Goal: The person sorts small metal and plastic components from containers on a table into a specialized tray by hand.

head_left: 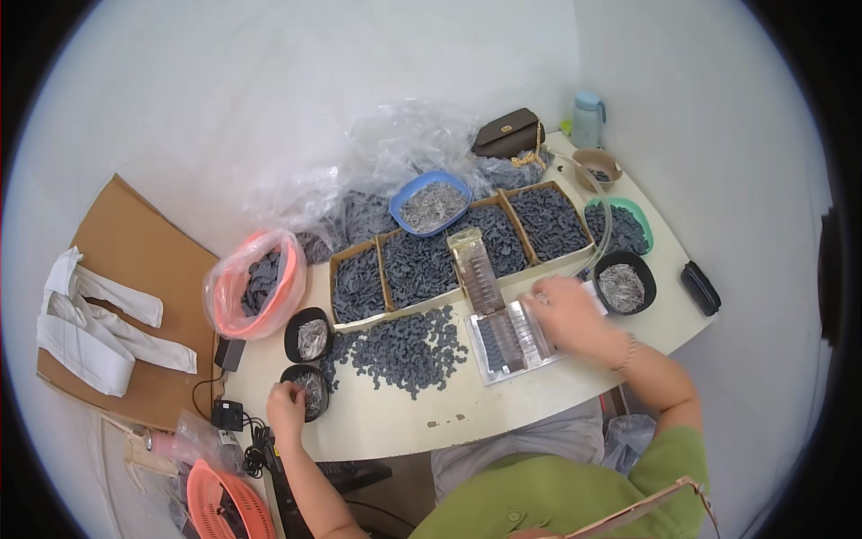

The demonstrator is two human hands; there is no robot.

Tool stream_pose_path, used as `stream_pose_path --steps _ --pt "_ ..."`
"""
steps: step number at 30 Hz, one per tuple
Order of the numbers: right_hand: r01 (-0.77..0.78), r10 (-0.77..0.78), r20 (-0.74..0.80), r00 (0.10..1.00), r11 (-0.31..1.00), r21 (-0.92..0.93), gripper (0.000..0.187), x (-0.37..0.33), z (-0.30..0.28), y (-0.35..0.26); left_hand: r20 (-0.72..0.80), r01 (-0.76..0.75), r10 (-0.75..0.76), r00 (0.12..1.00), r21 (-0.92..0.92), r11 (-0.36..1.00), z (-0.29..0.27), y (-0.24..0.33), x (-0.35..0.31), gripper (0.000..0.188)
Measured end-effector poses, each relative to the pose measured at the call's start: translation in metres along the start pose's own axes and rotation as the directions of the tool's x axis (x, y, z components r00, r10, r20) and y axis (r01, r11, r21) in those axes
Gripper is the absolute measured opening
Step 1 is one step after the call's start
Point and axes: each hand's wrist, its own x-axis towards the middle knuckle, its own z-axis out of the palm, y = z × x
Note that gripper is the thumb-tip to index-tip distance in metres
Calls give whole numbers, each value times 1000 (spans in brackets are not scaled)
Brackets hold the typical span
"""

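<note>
My left hand (286, 412) reaches over the rim of a small black bowl (315, 393) of thin silvery metal pins, fingertips pinched together among them. My right hand (575, 314) hovers at the right side of a metal assembly fixture (528, 362), fingers pinched and slightly blurred; what they hold is too small to make out. Rows of dark grey parts (492, 345) sit in the fixture beside clear strips. A clear slotted strip (478, 274) stretches from the fixture over the divided box. Loose dark grey plastic parts (409, 355) lie heaped between my hands.
A divided cardboard box (388, 312) of grey parts spans the table, with a blue tray (400, 220) of pins on it. Another black pin bowl (309, 334) stands left, one (626, 281) right. A pink basket (294, 292), green bowl (648, 223), clear tube (607, 216) and black case (700, 288) surround them.
</note>
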Motion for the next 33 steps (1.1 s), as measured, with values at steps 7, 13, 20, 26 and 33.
stream_pose_path --steps 7,13,20,26,33 --pt "-296 325 154 933 937 -185 13 -42 -65 93 -194 -114 101 976 -55 992 7 33 4 7" --pt "-267 284 122 951 953 -142 10 -46 -56 98 -101 -618 674 732 -515 594 53 196 -31 29" --pt "-259 269 29 963 947 -189 4 -56 -58 102 -114 -886 908 402 -300 354 78 263 -46 26" --pt "-264 276 -2 961 914 -308 4 -55 -59 99 -89 -862 888 452 -298 409 75 256 -53 38" --pt "115 -112 -27 993 985 127 6 -26 -15 27 55 -785 839 541 -324 528 89 245 -51 86"
